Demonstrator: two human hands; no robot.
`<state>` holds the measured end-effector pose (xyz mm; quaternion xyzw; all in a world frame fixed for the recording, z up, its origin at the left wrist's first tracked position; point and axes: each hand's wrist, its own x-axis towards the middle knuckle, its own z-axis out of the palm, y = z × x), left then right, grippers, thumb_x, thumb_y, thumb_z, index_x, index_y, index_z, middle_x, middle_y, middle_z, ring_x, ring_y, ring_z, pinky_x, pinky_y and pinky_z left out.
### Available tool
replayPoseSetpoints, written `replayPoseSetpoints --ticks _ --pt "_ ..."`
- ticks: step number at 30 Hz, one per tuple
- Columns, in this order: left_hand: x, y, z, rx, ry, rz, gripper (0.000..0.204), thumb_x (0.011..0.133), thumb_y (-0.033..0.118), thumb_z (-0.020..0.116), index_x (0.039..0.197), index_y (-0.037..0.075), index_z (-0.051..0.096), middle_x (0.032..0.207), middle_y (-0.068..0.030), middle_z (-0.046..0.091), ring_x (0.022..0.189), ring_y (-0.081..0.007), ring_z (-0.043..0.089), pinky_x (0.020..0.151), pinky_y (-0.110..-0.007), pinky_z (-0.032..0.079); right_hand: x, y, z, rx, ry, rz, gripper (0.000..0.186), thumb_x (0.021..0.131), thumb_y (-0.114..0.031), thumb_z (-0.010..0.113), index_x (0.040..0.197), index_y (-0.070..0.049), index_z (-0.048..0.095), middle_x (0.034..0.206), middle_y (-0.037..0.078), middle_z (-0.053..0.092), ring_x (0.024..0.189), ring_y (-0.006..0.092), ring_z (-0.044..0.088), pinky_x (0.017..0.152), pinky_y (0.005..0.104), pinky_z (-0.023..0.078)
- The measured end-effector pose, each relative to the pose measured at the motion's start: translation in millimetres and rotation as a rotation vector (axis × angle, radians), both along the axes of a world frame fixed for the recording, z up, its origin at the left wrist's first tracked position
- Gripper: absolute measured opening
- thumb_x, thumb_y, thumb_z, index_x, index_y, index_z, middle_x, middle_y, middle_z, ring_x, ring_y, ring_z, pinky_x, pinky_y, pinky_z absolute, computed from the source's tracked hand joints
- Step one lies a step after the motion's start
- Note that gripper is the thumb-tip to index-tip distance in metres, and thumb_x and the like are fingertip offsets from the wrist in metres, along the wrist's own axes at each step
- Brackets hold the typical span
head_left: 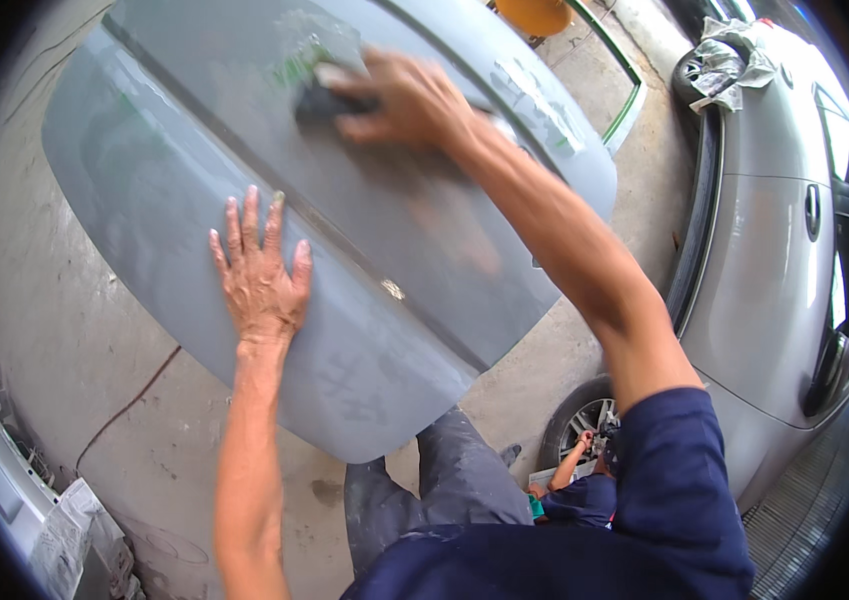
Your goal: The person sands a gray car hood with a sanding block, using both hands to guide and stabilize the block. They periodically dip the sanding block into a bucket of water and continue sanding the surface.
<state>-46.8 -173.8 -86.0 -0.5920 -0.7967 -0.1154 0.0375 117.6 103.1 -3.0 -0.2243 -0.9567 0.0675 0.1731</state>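
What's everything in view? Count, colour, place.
Curved panel: one, grey with green patches, centre
Block: one, black, on the panel
Car: one, silver, right
Wheels: two, dark, lower right and upper right
Crumpled sheets: unclear count, whitish, upper right
Rounded object: one, yellow, top
Frame: one, green edged, upper right
Cord: one, reddish, left
Paper: unclear count, whitish, lower left
Co-worker: one, blue clothes, lower right
Floor: one, grey, around
Trousers: one pair, grey, bottom
Left hand: one, bare, flat on panel
Right hand: one, bare, on block
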Motion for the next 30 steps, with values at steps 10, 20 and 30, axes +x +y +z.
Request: replayPoseSetpoints --ticks 10,20,30 --pt "4.2 3.1 11.5 -0.157 -0.072 0.047 0.064 0.110 0.049 0.051 0.171 0.031 0.042 0.183 0.0007 0.029 0.170 -0.0286 0.021 0.141 -0.058 0.016 178.5 -143.9 -10.4 -0.250 0.091 0.048 0.073 0.079 -0.041 0.093 0.148 -0.026 0.073 0.102 0.010 0.056 0.094 0.0277 0.062 0.076 0.0449 0.058" --pt "0.8 -0.5 4.1 -0.104 -0.029 0.009 0.065 0.111 0.053 0.048 0.171 0.032 0.041 0.183 -0.0002 0.028 0.170 -0.0282 0.022 0.140 -0.058 0.018 -2.6 8.2 -35.1 0.031 0.157 -0.056 0.056 0.083 -0.049 0.086 0.132 -0.022 0.082 0.110 0.013 0.064 0.108 0.0335 0.067 0.087 0.0459 0.057" --pt "0.9 0.4 2.1 -0.069 -0.064 0.006 0.065 0.111 0.054 0.047 0.172 0.029 0.041 0.183 -0.0011 0.027 0.171 -0.0294 0.020 0.141 -0.059 0.014 23.2 -21.2 -0.7 -0.072 -0.081 -0.062 0.067 0.082 -0.044 0.089 0.142 -0.017 0.076 0.119 0.018 0.067 0.109 0.0362 0.069 0.088 0.0494 0.060"
